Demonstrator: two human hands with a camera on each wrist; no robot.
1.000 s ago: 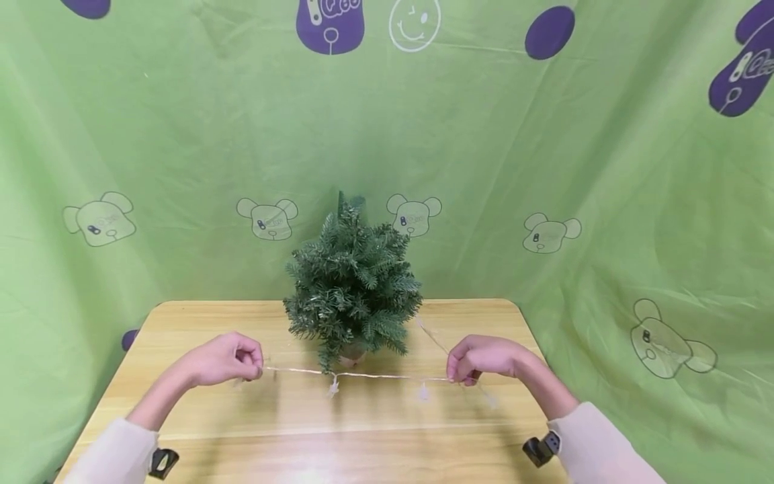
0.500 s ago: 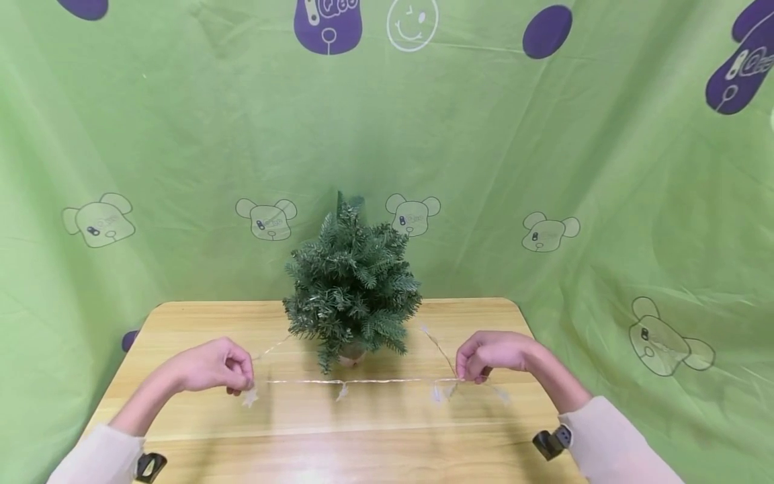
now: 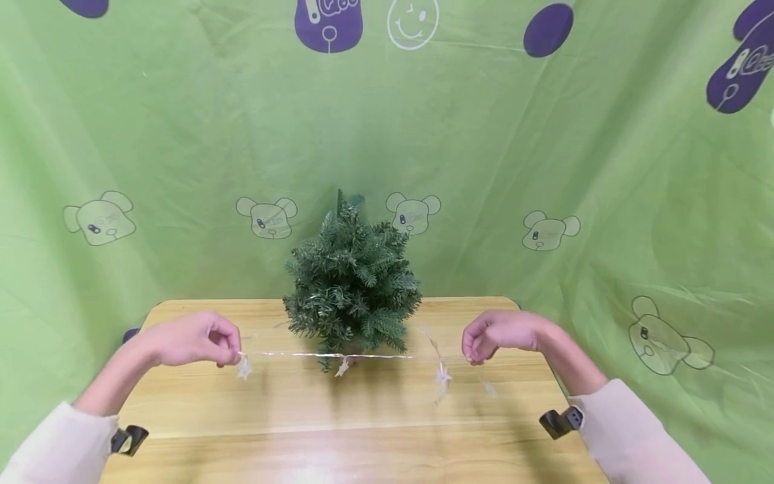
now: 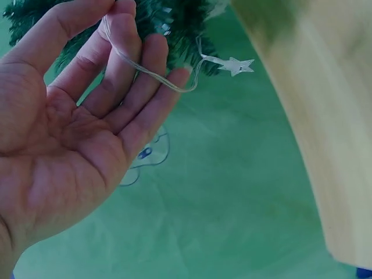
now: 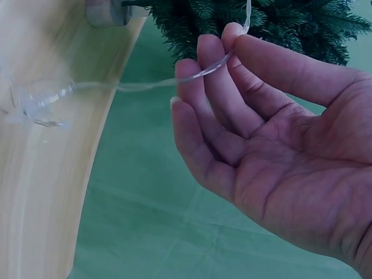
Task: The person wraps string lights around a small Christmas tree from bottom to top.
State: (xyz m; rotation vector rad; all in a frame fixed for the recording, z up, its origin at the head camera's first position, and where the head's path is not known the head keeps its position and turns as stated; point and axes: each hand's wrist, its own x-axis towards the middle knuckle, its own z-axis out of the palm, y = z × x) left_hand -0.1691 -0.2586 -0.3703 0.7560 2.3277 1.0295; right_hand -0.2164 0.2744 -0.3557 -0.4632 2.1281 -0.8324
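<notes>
Before the tree, star garland

Pale sleeves, black cameras (boxy), bare hands

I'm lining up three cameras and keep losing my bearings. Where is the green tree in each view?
Head: the tree stands on the table, slightly left of centre.
Left wrist: along the top, left of centre, cut off, partly behind the left hand.
Right wrist: along the top, centre to right, cut off, partly behind the right hand.
Shared landmark: the clear string.
</notes>
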